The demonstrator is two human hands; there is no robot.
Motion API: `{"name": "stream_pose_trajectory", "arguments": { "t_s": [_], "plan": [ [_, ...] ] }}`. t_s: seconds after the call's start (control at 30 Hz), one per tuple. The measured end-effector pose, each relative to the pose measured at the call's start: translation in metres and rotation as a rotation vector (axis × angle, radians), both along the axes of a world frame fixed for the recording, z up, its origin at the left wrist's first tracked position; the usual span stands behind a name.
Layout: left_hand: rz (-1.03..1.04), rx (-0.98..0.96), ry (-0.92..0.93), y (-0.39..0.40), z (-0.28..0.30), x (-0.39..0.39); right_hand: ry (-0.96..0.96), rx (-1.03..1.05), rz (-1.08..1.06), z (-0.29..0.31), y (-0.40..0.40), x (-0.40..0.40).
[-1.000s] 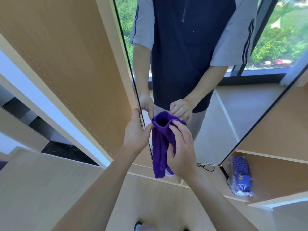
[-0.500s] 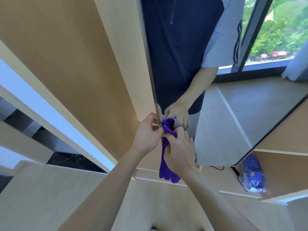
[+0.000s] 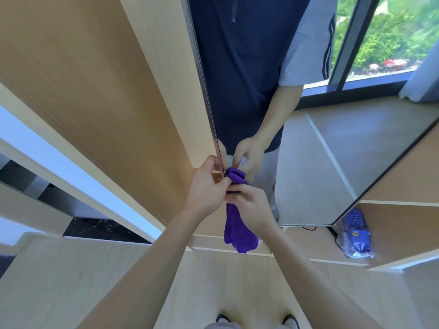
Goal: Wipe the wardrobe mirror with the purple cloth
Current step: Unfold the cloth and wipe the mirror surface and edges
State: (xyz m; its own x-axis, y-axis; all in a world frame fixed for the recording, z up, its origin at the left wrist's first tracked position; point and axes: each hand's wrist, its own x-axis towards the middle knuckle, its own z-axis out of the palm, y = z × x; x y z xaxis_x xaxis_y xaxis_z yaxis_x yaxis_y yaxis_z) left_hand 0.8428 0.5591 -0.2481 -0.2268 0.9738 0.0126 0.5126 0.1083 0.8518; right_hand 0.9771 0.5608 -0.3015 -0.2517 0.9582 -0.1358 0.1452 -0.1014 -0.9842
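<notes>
Both hands hold the purple cloth (image 3: 238, 230) bunched up at the mirror's left edge.

Your left hand (image 3: 205, 189) pinches the top of the cloth with curled fingers, and your right hand (image 3: 251, 210) grips it just below, so the rest hangs down in a loose tail. The bunched top sits against the lower left corner of the wardrobe mirror (image 3: 332, 143), which reflects your hands. A blue packet (image 3: 356, 236) lies on the shelf (image 3: 392, 231) to the right.
</notes>
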Motion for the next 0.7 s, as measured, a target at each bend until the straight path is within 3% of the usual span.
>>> {"name": "stream_pose_trajectory", "arguments": {
  "t_s": [0.23,0.5,0.7],
  "plan": [
    [-0.038,0.014,-0.107,0.000,-0.001,-0.001,0.019,0.042,-0.115,0.001,0.013,0.015],
    [0.055,0.033,-0.034,0.006,-0.012,0.015,-0.080,0.183,-0.139,-0.009,0.023,0.061],
    [0.133,0.038,0.090,0.015,-0.027,0.036,-0.096,0.176,-0.173,-0.019,0.035,0.102]
  ]
}}
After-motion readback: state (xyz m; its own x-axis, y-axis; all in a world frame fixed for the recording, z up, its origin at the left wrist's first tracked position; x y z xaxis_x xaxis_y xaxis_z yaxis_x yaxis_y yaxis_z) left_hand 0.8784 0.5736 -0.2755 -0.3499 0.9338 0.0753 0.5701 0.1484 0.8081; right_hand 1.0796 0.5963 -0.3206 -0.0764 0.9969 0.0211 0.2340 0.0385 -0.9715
